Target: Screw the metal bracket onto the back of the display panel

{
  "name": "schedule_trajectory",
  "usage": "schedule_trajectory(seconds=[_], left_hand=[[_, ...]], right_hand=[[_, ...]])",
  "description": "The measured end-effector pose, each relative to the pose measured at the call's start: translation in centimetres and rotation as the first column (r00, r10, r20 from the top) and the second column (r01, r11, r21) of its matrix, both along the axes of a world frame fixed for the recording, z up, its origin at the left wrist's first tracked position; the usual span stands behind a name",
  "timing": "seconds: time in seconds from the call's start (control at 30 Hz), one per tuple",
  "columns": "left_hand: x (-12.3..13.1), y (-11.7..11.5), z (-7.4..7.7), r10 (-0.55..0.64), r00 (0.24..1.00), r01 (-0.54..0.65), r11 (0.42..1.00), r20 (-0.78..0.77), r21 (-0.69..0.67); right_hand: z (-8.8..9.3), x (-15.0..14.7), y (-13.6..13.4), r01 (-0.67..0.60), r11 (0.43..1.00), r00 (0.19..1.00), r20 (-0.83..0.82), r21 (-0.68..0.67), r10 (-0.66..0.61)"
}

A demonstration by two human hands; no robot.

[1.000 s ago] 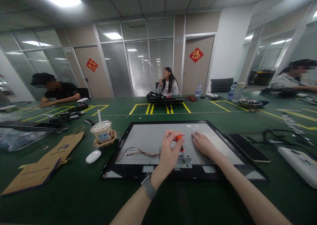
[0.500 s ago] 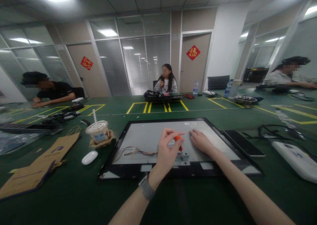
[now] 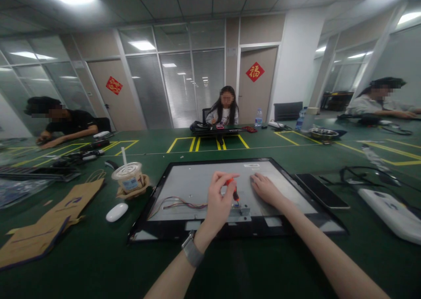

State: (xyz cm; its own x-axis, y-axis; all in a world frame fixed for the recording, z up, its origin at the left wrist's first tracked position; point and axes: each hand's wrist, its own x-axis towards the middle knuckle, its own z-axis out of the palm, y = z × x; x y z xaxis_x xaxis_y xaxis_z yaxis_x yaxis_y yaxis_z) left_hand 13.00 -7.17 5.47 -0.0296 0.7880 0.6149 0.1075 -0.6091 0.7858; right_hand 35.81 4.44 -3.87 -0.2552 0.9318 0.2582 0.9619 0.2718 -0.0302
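My left hand (image 3: 218,199), with a watch on the wrist, pinches the red-and-black handle of a small screwdriver (image 3: 236,194). The shaft tilts down to a small metal bracket (image 3: 245,211) near the front edge of a flat display panel (image 3: 194,180); whether the tip sits in a screw is too small to tell. My right hand (image 3: 265,188) lies flat on the panel's grey back, to the right of the screwdriver, fingers stretched out and holding nothing. Thin coloured wires (image 3: 177,200) run across the panel left of the bracket, partly hidden behind my left hand.
Left of the panel stand an iced drink cup (image 3: 129,176), a white mouse (image 3: 117,212) and a brown paper bag (image 3: 62,209). A black phone (image 3: 320,190), cables and a white device (image 3: 390,213) lie on the right. Several people sit around the green table (image 3: 259,264).
The screwdriver handle has tilted to the left, and my left hand has shifted slightly left with it. My right hand stays flat. The person opposite has lowered their head and hand.
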Motion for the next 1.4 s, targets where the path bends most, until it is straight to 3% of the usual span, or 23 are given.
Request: schedule_trajectory(seconds=[0.23,0.53,0.8,1.1,1.23,1.4], left_hand=[[0.1,0.0,-0.2,-0.059,0.997,0.061,0.997,0.052,-0.038],[0.0,0.3,-0.2,0.034,0.999,-0.033,0.999,-0.014,0.041],[0.0,0.1,-0.5,-0.14,0.99,0.14,0.99,0.001,-0.012],[0.4,-0.3,-0.5,0.056,0.998,-0.053,0.995,-0.033,0.08],[0.4,-0.2,-0.7,0.033,0.999,-0.03,0.996,-0.023,0.088],[0.3,-0.2,-0.8,-0.028,0.999,0.031,0.996,-0.037,0.082]], right_hand=[[0.1,0.0,-0.1,-0.001,1.0,1.0,-0.01,-0.009,0.0],[-0.1,0.1,0.3,0.008,0.998,1.0,-0.022,-0.056,-0.009],[0.1,0.2,0.2,-0.014,0.999,1.0,-0.018,-0.038,0.013],[0.3,0.0,0.1,0.014,0.995,1.0,-0.011,-0.097,-0.015],[0.8,-0.3,-0.6,0.053,0.992,0.999,-0.003,-0.113,-0.053],[1.4,-0.5,-1.2,0.012,0.972,1.0,0.026,-0.236,-0.006]])
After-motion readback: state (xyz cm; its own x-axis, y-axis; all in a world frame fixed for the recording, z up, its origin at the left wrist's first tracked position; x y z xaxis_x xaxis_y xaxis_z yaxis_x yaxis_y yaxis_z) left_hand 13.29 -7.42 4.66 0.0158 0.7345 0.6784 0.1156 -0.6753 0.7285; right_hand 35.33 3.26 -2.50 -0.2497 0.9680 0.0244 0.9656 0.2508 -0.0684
